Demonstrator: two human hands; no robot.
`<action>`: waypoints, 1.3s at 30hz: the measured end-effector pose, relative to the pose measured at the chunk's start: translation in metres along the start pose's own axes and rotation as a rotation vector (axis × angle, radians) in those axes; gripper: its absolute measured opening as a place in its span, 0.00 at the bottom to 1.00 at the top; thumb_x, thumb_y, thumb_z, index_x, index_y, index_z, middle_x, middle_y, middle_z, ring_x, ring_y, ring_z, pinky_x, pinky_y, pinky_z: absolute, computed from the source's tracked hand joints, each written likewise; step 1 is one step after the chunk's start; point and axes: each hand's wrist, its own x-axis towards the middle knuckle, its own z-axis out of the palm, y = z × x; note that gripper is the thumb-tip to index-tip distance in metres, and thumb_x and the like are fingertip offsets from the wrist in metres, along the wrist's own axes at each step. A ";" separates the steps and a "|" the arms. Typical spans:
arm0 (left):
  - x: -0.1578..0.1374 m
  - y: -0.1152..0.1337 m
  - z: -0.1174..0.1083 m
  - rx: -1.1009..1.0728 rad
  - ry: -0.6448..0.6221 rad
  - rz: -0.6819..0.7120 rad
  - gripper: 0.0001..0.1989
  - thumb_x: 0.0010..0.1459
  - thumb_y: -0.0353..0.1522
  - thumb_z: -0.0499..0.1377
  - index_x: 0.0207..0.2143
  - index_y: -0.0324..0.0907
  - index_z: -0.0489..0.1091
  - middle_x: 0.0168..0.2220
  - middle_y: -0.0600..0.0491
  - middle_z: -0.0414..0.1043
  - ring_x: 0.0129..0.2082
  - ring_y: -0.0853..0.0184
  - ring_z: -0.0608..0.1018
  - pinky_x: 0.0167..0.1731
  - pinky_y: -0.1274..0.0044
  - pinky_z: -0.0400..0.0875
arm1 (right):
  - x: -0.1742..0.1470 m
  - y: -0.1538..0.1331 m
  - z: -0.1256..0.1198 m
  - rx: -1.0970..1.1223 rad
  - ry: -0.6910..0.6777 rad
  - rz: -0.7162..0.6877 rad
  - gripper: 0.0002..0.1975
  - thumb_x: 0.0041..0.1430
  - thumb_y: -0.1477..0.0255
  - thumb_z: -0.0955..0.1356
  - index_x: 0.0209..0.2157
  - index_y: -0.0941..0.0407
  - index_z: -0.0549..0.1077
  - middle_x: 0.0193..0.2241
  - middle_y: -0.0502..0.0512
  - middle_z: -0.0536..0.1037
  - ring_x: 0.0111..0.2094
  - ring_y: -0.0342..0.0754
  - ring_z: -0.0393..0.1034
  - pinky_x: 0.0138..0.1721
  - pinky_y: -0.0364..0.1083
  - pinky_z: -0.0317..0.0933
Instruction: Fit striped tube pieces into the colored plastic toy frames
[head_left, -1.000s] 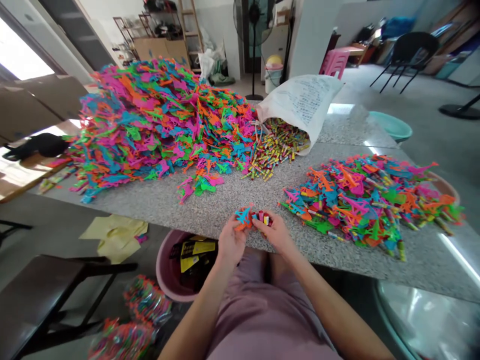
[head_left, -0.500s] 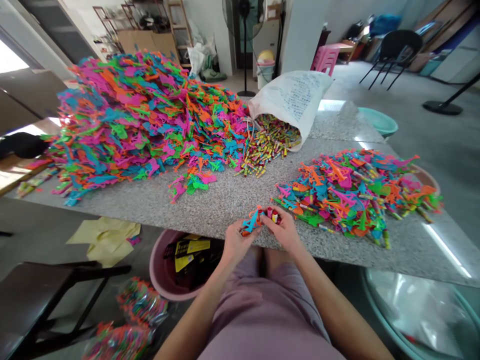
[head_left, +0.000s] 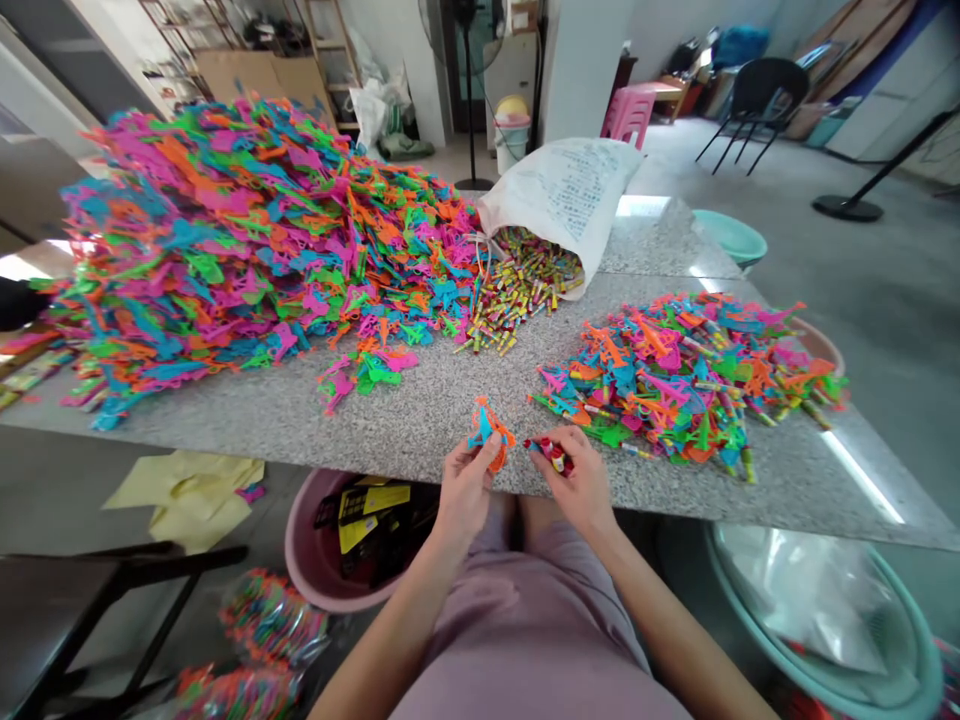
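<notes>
My left hand [head_left: 466,482] is closed on a few small plastic toy pieces [head_left: 487,432], blue and orange, held just above the table's front edge. My right hand [head_left: 576,480] is closed around several small red-and-yellow tubes [head_left: 557,458], one of them sticking out toward the left hand. A short gap separates the two hands. Right of them lies a heap of colourful plastic pieces with tubes among them [head_left: 667,380]. Beyond, more tubes [head_left: 506,300] spill from a white sack [head_left: 562,195]. A large heap of bright plastic pieces [head_left: 247,240] covers the table's left side.
The speckled stone table [head_left: 427,400] also bears a small cluster of pieces [head_left: 367,372]. Below its front edge stand a pink tub [head_left: 300,560] with black-and-yellow packaging and a teal tub [head_left: 911,640] with clear plastic. A dark chair [head_left: 52,620] is at lower left.
My hands have moved apart: the left one, with its plastic pieces, is further left, and the right one has drawn back with the tubes. The camera view has shifted slightly right.
</notes>
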 end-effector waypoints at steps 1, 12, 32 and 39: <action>-0.001 0.000 0.001 -0.046 0.004 -0.051 0.09 0.44 0.33 0.69 0.30 0.41 0.77 0.31 0.55 0.76 0.30 0.74 0.74 0.34 0.81 0.68 | -0.001 -0.002 0.001 -0.011 0.021 -0.009 0.07 0.58 0.69 0.67 0.38 0.55 0.74 0.35 0.55 0.73 0.38 0.49 0.69 0.41 0.48 0.63; -0.007 0.000 0.010 -0.136 0.068 -0.092 0.12 0.42 0.29 0.70 0.32 0.41 0.75 0.33 0.55 0.78 0.32 0.72 0.78 0.37 0.79 0.73 | -0.002 -0.013 0.008 0.124 0.013 0.088 0.09 0.58 0.65 0.68 0.37 0.55 0.74 0.31 0.53 0.77 0.32 0.47 0.71 0.35 0.45 0.66; -0.022 0.006 0.024 -0.035 -0.003 -0.041 0.12 0.43 0.32 0.70 0.32 0.41 0.76 0.31 0.54 0.78 0.31 0.71 0.78 0.39 0.77 0.73 | -0.014 -0.024 -0.003 0.011 0.152 -0.082 0.04 0.59 0.70 0.68 0.36 0.54 0.73 0.31 0.52 0.74 0.33 0.46 0.69 0.36 0.45 0.63; -0.021 0.003 0.023 -0.018 -0.017 -0.042 0.11 0.43 0.32 0.70 0.32 0.41 0.76 0.32 0.54 0.78 0.31 0.71 0.77 0.38 0.78 0.72 | -0.014 -0.020 -0.005 -0.041 0.084 -0.106 0.05 0.60 0.71 0.66 0.38 0.54 0.73 0.31 0.52 0.73 0.33 0.46 0.69 0.35 0.45 0.64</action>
